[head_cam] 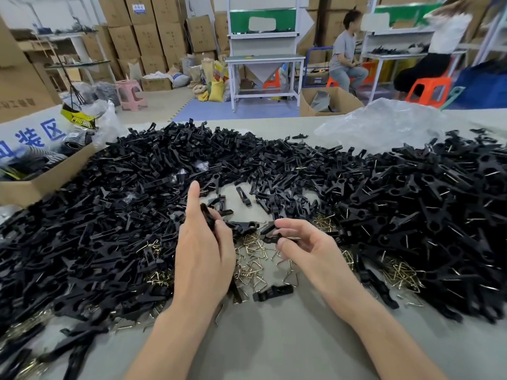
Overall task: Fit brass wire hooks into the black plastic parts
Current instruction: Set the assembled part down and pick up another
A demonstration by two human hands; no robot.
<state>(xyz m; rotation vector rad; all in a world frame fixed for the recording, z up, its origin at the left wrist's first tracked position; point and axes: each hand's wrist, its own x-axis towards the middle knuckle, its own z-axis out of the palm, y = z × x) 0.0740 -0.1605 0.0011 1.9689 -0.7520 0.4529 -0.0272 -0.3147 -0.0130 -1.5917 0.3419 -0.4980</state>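
Through the head camera, our left hand (203,242) grips a long black plastic part (244,225) pointing right. Our right hand (299,242) pinches a short black plastic piece (270,235), nearly tip to tip with it. Loose bent brass wire hooks (252,260) lie on the grey table (274,338) just below, between both hands.

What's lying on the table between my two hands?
In the head view, loose brass wire hooks lie scattered between the left hand and right hand.
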